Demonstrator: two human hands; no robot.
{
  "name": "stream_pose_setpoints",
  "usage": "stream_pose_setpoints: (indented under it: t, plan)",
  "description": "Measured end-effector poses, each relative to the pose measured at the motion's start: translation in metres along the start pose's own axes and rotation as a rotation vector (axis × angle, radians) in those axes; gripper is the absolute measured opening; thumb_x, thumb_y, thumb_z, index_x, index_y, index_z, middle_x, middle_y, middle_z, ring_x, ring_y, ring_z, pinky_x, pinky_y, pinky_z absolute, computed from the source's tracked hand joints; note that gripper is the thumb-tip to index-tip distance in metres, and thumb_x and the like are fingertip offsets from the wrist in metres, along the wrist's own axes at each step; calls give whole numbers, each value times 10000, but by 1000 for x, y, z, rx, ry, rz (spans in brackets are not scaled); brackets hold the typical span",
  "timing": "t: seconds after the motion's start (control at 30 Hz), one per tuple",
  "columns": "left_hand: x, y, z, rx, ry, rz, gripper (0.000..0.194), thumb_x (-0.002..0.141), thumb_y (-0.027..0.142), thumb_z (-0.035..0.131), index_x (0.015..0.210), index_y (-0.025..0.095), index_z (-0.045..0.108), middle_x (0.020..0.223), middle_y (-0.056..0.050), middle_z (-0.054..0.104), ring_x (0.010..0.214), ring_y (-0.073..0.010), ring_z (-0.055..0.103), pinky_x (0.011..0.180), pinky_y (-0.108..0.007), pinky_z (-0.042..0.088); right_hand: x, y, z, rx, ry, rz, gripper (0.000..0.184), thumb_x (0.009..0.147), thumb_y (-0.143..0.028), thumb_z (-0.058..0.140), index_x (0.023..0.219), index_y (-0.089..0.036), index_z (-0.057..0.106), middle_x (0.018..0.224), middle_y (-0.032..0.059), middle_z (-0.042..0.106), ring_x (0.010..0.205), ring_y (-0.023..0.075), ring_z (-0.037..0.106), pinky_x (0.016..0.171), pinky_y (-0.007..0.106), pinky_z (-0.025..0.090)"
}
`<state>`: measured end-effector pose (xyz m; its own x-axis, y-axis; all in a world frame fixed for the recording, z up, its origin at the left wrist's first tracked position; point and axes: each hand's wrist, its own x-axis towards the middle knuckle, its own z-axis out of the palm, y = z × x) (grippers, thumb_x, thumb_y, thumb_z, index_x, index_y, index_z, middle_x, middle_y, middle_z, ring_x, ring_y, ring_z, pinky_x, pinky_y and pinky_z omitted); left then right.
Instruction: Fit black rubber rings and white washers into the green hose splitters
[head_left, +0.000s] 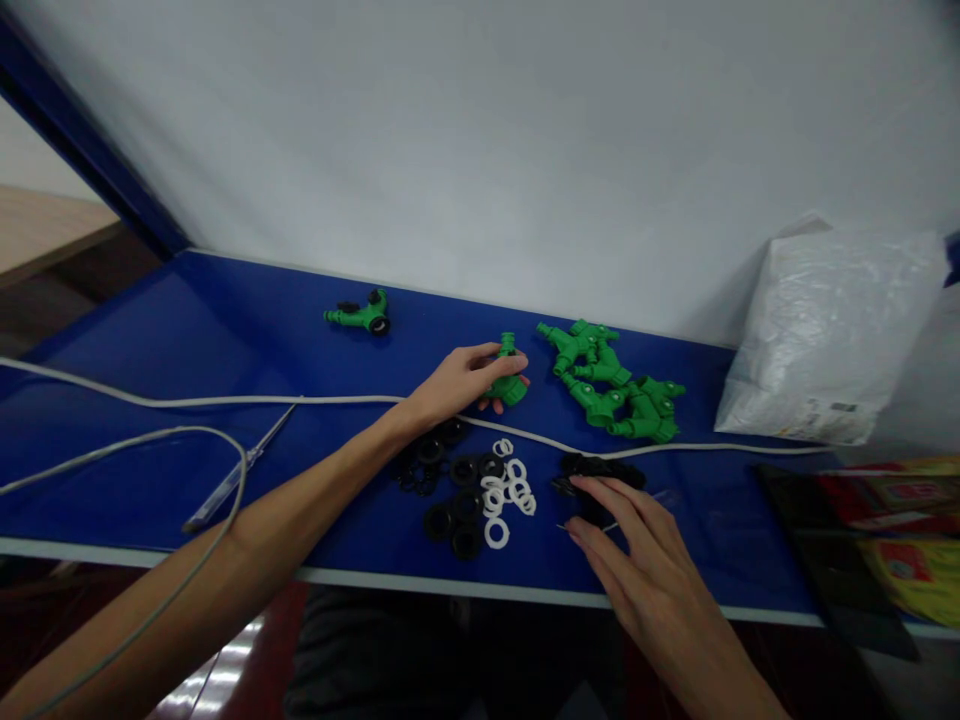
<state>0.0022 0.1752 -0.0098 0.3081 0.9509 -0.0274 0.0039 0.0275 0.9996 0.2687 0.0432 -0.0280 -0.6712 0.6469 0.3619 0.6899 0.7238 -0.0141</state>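
Observation:
My left hand is closed around a green plastic hose splitter, holding it just above the blue table. My right hand reaches to a pile of small black parts, thumb and fingers apart at its near edge. What exactly the fingertips touch there is too dark to make out. Between the hands lie white ring washers and, left of them, black ring nuts with smaller black rings. Several more green splitters are heaped farther back. One splitter with black fittings sits alone at the back left.
A white cable runs across the blue table, and another cable loops over my left forearm. A screwdriver lies at left. At right stand a white plastic-wrapped package and red and yellow packets. A white wall closes the back.

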Motion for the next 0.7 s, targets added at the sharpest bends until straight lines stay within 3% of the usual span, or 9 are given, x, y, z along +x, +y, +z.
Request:
stream_pose_setpoints:
  t: [0.2, 0.37, 0.57, 0.7]
  plan:
    - [1, -2, -2, -3, 3, 9, 500, 884, 554, 619, 1146, 132, 667, 1047, -119, 754, 576, -108, 628, 486, -233, 415, 18, -2, -11, -17, -9, -70, 204, 926, -30, 535, 1071, -130, 639, 1320, 207, 612, 1240, 344, 546, 969, 524, 522]
    - [0, -2, -1, -7, -27, 23, 569, 893, 618, 579, 1173, 128, 652, 1077, -120, 733, 615, -106, 628, 497, -224, 424, 57, 5, -25, 220, 101, 73, 145, 981, -147, 540, 1095, -209, 604, 1265, 137, 616, 1211, 250, 556, 1018, 430, 484]
    - [2, -6, -2, 14, -54, 74, 568, 949, 606, 488, 1243, 138, 619, 881, -51, 677, 639, -105, 594, 531, -210, 428, 125, 31, 4, 620, 155, 276, 42, 973, -225, 573, 963, -229, 613, 1171, 82, 660, 1107, 212, 618, 925, 370, 506]
    - [2, -7, -4, 30, -31, 87, 527, 941, 593, 515, 1206, 146, 602, 889, -38, 650, 663, -112, 588, 552, -220, 440, 143, 38, 15, 721, 137, 372, 91, 975, -271, 553, 960, -213, 621, 1116, 73, 675, 1081, 210, 629, 910, 352, 503]
